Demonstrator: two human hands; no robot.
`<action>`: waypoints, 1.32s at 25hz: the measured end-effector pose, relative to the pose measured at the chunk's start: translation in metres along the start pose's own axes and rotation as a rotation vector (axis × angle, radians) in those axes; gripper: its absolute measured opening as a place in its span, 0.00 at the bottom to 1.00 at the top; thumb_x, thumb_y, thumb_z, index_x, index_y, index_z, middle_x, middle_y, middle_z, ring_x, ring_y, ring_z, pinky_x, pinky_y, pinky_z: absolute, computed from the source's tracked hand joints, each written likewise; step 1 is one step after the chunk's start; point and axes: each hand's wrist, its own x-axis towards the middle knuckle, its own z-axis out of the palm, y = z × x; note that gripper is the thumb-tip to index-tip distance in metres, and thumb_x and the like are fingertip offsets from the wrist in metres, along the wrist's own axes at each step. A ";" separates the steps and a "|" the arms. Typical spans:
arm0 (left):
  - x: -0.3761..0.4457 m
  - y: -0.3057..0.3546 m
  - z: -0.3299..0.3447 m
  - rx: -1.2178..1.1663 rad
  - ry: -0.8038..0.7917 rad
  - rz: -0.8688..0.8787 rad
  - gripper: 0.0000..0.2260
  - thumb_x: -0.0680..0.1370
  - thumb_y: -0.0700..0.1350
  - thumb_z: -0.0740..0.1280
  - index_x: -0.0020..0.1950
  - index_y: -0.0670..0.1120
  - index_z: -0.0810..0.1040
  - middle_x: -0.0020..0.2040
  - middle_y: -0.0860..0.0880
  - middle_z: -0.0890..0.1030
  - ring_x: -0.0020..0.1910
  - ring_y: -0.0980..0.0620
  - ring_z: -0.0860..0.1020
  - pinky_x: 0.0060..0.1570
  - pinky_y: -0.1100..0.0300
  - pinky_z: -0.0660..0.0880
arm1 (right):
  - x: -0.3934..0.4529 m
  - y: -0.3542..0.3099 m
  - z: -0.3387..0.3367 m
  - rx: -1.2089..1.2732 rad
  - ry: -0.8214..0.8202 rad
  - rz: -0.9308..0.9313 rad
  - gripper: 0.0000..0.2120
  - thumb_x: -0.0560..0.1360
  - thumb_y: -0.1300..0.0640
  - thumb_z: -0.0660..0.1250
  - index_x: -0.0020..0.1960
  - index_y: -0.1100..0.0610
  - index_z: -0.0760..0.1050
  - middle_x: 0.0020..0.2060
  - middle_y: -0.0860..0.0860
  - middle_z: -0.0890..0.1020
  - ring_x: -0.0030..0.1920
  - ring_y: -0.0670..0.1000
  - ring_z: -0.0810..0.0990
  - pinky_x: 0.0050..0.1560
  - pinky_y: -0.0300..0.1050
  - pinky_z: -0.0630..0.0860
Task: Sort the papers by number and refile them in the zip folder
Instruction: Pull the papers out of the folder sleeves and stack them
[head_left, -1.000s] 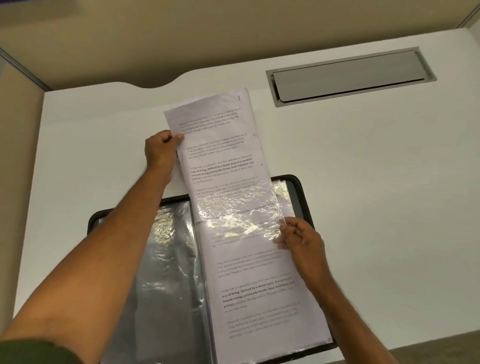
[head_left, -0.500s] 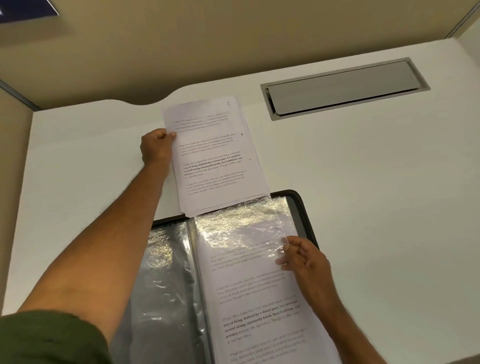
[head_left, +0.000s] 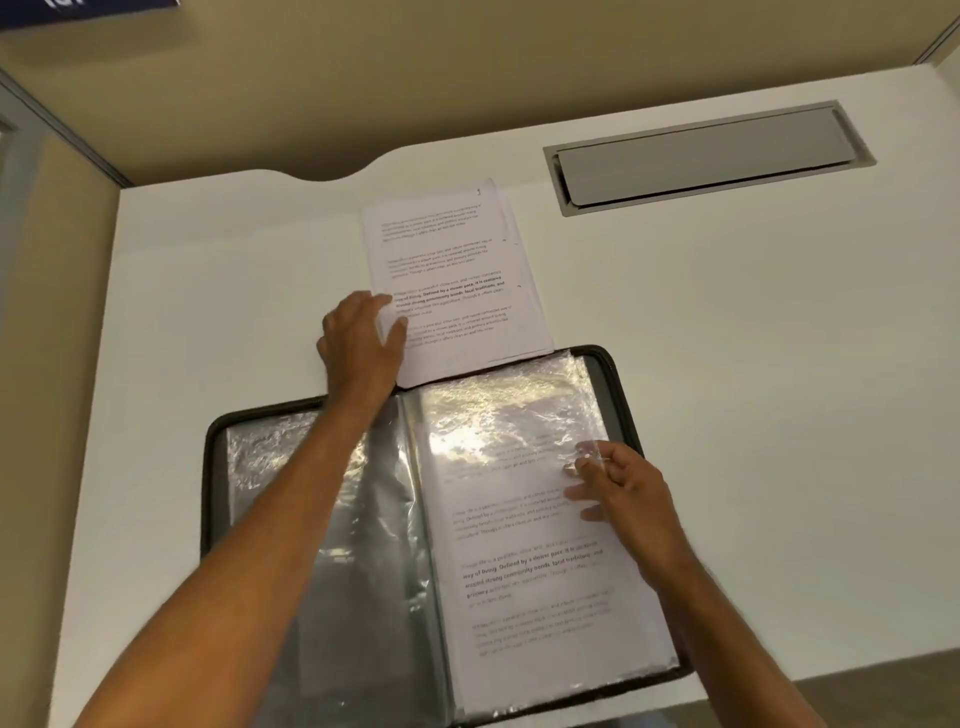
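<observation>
A black zip folder (head_left: 621, 395) lies open on the white desk, its clear plastic sleeves spread left and right. The right sleeve (head_left: 519, 447) holds a printed page. A small stack of printed papers (head_left: 452, 260) lies flat on the desk just beyond the folder's top edge. My left hand (head_left: 361, 343) rests on the stack's lower left corner, fingers spread flat. My right hand (head_left: 618, 488) touches the right edge of the right sleeve, with the fingertips pinching the plastic.
A grey cable-tray lid (head_left: 706, 156) is set into the desk (head_left: 779, 364) at the back right. Beige partition walls close off the back and left. The desk's front edge runs just below the folder.
The paper stack came fully out of the right sleeve and now lies flat on the desk beyond the folder. My left hand slid down to its lower left corner.
</observation>
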 end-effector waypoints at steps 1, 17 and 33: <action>-0.027 -0.005 -0.002 0.007 0.007 0.014 0.15 0.82 0.51 0.67 0.69 0.51 0.77 0.72 0.49 0.71 0.71 0.45 0.66 0.70 0.45 0.63 | -0.008 -0.004 -0.001 -0.042 -0.057 0.046 0.08 0.83 0.51 0.67 0.59 0.50 0.82 0.50 0.48 0.88 0.47 0.50 0.88 0.48 0.49 0.85; -0.191 -0.078 -0.104 -0.898 -0.510 -0.610 0.40 0.77 0.76 0.47 0.70 0.49 0.78 0.65 0.47 0.83 0.65 0.43 0.81 0.65 0.41 0.74 | -0.083 -0.046 0.136 -0.078 -0.944 -0.176 0.25 0.79 0.39 0.66 0.75 0.35 0.71 0.78 0.34 0.65 0.81 0.38 0.56 0.78 0.47 0.58; -0.215 -0.125 -0.100 -0.096 0.022 -0.692 0.12 0.80 0.53 0.70 0.42 0.45 0.79 0.40 0.47 0.83 0.42 0.42 0.83 0.38 0.56 0.75 | -0.038 0.022 0.128 -0.683 -0.372 -0.708 0.31 0.80 0.42 0.70 0.79 0.48 0.66 0.77 0.49 0.70 0.78 0.51 0.67 0.78 0.58 0.65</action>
